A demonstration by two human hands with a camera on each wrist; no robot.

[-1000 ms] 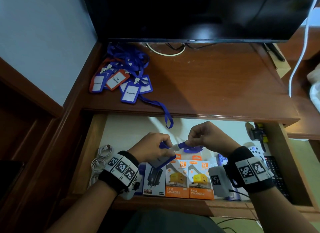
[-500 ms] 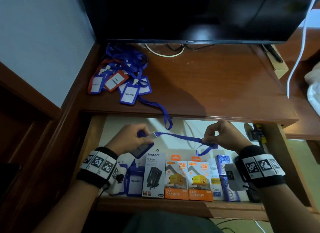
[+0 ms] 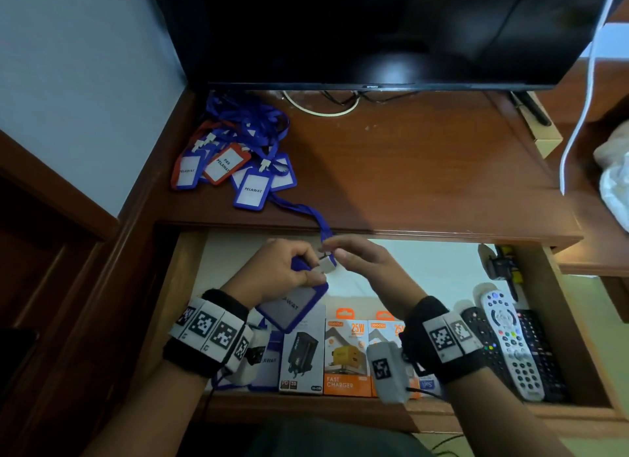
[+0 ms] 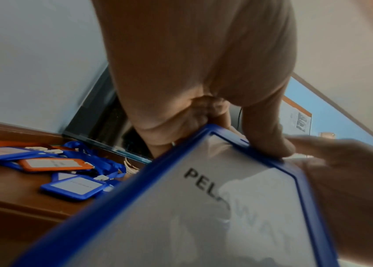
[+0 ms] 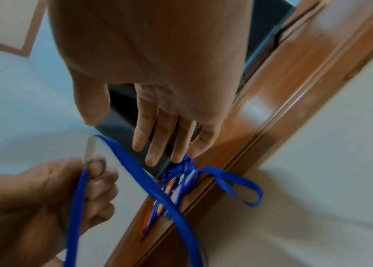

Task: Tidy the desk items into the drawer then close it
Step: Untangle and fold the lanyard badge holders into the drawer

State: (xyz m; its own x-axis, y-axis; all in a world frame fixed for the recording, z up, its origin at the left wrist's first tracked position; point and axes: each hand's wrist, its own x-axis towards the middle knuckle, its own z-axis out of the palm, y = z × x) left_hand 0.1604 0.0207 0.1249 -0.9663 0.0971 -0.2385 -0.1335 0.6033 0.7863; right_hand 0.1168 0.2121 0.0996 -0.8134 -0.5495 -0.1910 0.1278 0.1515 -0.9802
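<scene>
Head view, looking down over an open drawer [image 3: 190,272] beneath a wooden counter [image 3: 408,170]. Left hand [image 3: 284,274] above the drawer, fingers curled round the top of a blue badge holder [image 3: 291,308] printed "PELAWAT", thumb pressed on its upper edge — holder tilted, hanging over the boxes below. Right hand [image 3: 369,267] just beside it, fingers [image 5: 155,137] straight and relaxed, gripping nothing, fingertips near the white clip [image 3: 327,263] at the holder's top. Blue lanyard [image 5: 135,173] running from the left hand's grip in a loose loop. Still on the counter, back left: pile of blue and orange badge holders [image 3: 235,164] with tangled lanyards, one strap trailing over the front edge toward the hands. Inside the drawer, along the front: black charger box [image 3: 301,358], two orange "FAST CHARGER" boxes [image 3: 345,354], and remote controls [image 3: 510,344] at the right. Dark monitor [image 3: 374,31] at the counter's rear.
</scene>
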